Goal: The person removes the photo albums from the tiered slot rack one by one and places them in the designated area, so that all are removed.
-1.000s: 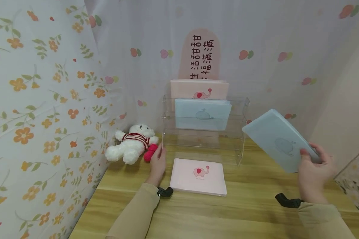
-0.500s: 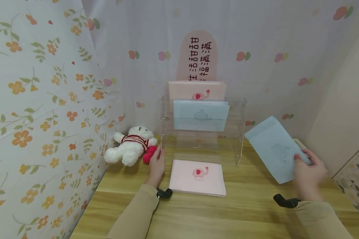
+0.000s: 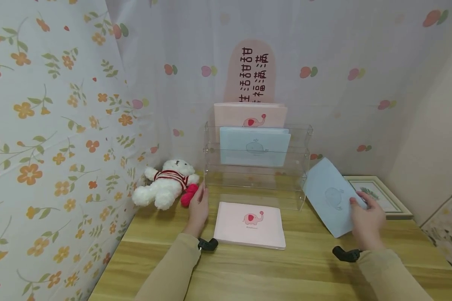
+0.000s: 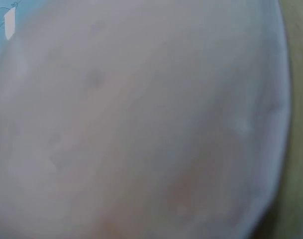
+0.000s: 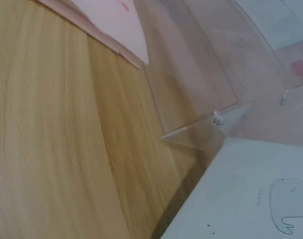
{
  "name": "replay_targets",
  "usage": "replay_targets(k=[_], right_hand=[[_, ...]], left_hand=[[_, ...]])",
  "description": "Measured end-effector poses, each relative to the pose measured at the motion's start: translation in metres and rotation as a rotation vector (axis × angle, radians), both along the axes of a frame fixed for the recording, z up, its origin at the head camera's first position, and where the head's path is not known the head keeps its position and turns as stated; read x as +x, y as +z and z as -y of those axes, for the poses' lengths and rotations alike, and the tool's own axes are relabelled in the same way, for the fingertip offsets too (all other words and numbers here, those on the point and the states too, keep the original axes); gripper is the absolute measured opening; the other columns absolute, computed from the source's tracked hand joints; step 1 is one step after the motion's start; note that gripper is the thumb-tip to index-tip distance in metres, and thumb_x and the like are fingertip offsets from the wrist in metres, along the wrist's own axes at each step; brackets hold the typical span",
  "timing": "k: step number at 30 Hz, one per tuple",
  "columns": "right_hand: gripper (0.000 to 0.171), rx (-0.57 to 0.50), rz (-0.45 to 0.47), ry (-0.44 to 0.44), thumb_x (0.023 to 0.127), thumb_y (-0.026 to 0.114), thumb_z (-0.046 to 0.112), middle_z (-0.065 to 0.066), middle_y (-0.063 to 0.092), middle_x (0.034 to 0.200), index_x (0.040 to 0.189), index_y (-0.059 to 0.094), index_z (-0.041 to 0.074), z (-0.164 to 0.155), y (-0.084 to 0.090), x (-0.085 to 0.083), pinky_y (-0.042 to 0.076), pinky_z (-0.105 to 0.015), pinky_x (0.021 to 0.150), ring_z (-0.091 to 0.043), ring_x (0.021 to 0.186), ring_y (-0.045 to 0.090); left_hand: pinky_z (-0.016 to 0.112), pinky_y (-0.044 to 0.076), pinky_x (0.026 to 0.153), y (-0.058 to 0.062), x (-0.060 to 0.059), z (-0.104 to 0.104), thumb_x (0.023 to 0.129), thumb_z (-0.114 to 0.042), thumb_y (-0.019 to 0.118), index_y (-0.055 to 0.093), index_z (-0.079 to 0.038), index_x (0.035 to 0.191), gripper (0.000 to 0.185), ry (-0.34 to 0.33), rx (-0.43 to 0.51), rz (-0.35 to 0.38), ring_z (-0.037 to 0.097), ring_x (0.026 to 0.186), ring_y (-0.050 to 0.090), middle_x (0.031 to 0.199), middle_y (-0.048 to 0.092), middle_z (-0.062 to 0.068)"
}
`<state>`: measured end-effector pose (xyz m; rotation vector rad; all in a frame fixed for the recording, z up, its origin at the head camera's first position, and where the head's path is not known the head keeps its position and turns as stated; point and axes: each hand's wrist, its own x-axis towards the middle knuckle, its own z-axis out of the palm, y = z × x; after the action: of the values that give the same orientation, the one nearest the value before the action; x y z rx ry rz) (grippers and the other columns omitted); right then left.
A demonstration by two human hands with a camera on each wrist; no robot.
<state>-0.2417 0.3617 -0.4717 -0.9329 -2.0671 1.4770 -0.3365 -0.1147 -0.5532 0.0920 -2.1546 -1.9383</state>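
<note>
A clear acrylic rack (image 3: pixel 256 179) with tiers stands on the wooden table. My left hand (image 3: pixel 198 211) grips the lower front edge of its left side panel. My right hand (image 3: pixel 367 219) pinches a light blue notebook (image 3: pixel 329 198) with a whale drawing, tilted beside the rack's right side. In the right wrist view this blue notebook (image 5: pixel 241 194) overlaps the rack's side panel (image 5: pixel 218 119). A pink elephant notebook (image 3: pixel 250 225) lies flat in front of the rack. Another blue notebook (image 3: pixel 255 146) and a pink one (image 3: pixel 250 113) stand in the upper tiers.
A white plush bear (image 3: pixel 169 182) in a striped sweater lies left of the rack, with a red object (image 3: pixel 189 195) by it. A pale picture frame (image 3: pixel 380 196) lies behind my right hand. Patterned curtains (image 3: pixel 60 146) bound the table's left and back.
My right hand has brought the blue notebook left and down to the rack's right side, uncovering the picture frame. My left hand keeps its place on the rack.
</note>
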Motion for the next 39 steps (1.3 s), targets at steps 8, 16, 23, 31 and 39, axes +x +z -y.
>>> replay_targets(k=[8,16,23,31,39], right_hand=[[0.052,0.164,0.092,0.135,0.111,0.062,0.031,-0.019,0.051,0.170,0.160,0.058,0.014,-0.010,0.002,-0.006,0.044,-0.012,0.062,-0.030,0.124,0.058],[0.052,0.541,0.131,0.337,0.109,0.066,0.024,-0.041,0.055,0.152,0.153,0.058,-0.001,-0.026,0.009,-0.004,0.044,-0.038,0.077,-0.057,0.130,0.055],[0.057,0.723,0.117,0.455,0.105,0.074,0.026,-0.045,0.059,0.137,0.148,0.059,-0.008,-0.042,0.008,-0.001,0.049,-0.041,0.071,-0.059,0.112,0.063],[0.056,0.805,0.127,0.536,0.105,0.075,0.024,-0.045,0.064,0.127,0.144,0.058,-0.012,-0.054,-0.011,-0.006,0.055,-0.056,0.071,-0.057,0.101,0.066],[0.054,0.786,0.199,0.626,0.108,0.070,0.028,-0.046,0.064,0.133,0.145,0.059,-0.009,-0.058,-0.023,-0.006,0.057,-0.062,0.081,-0.059,0.109,0.065]], left_hand=[[0.054,0.038,0.134,0.002,0.000,-0.001,0.116,-0.032,0.058,0.053,-0.023,0.165,0.051,-0.004,0.024,-0.001,0.032,0.161,0.046,0.170,0.053,0.006],[0.057,0.038,0.133,0.004,0.001,-0.002,0.116,-0.029,0.058,0.054,-0.021,0.165,0.050,0.013,0.013,-0.013,0.035,0.161,0.046,0.169,0.054,0.009],[0.061,0.040,0.130,0.002,0.000,-0.003,0.116,-0.027,0.057,0.054,-0.020,0.164,0.049,0.026,-0.017,-0.041,0.041,0.159,0.047,0.168,0.055,0.014],[0.062,0.040,0.130,-0.001,-0.001,-0.002,0.115,-0.027,0.057,0.053,-0.023,0.165,0.050,0.028,-0.019,-0.020,0.041,0.159,0.047,0.168,0.055,0.014],[0.057,0.038,0.134,-0.001,-0.001,-0.001,0.116,-0.030,0.058,0.054,-0.027,0.165,0.050,0.004,0.021,0.006,0.035,0.160,0.046,0.169,0.054,0.010]])
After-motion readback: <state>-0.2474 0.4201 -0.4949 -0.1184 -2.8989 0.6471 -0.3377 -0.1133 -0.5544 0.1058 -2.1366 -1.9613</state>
